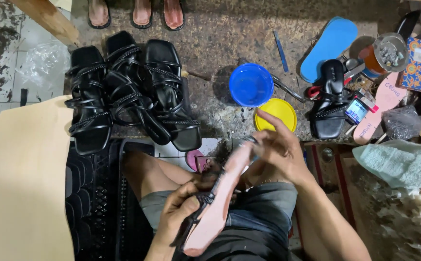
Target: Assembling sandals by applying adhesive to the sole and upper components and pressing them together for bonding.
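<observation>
You hold a sandal (pixel 218 203) over your lap, sole side up, so its pale pink underside faces the camera. Its long axis runs on a diagonal: the near end sits low by your left wrist, and the far end rises up and to the right toward the yellow lid (pixel 277 113). The underside looks smooth and matte, a long narrow shape with rounded ends. Black straps hang along its left edge, thin and partly braided; how they are fixed on is hard to make out.

Your left hand (pixel 184 210) is curled shut around the sandal's near half, fingers wrapped over the straps and the edge. Your right hand (pixel 278 147) is at the sandal's far end, half closed with the forefinger stretched out; the far end is hidden behind it, so you cannot tell how firmly it grips.

Beyond the sandal, on the rough concrete, a round blue bowl (pixel 251 84) stands just left of the yellow lid, the two almost touching. Farther left of the sandal lie several finished black sandals (pixel 128 94), glossy, overlapping one another. To the right of the lid lies one more black sandal (pixel 330 99), with a flat blue insole (pixel 330 46) beyond it.
</observation>
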